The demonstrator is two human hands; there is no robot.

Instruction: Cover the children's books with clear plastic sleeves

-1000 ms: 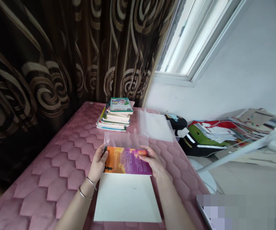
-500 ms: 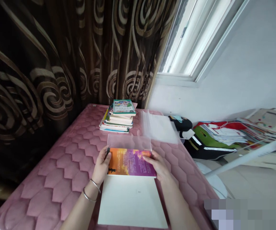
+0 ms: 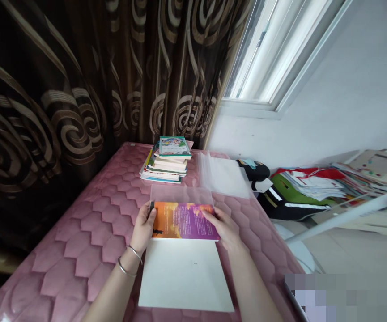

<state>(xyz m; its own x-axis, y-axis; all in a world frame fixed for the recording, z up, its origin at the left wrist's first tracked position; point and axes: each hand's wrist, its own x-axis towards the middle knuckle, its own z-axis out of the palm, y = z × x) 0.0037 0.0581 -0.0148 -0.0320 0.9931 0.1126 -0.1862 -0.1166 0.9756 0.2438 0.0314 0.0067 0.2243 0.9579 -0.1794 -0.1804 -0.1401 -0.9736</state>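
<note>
A person's two bare hands work at a quilted pink mattress, holding a paperback book with an orange and purple cover near the middle of the surface. A clear plastic sleeve stands out past the book's far edge, and the book appears to sit at or just inside its mouth. How far the plastic reaches over the cover is hard to tell, so the book looks partly sleeved at most. The left hand, with two thin bangles at the wrist, is closed on the book's left edge, thumb on top. The right hand lays its fingers over the right edge; its thumb is hidden, so I cannot tell whether it grips firmly. A cream-white sheet lies directly nearer the person, touching the book's near edge. Farther off stands a stack of books, with no sleeves that I can make out. Just to its right lies a second clear plastic sleeve, flat, with something white inside.
</note>
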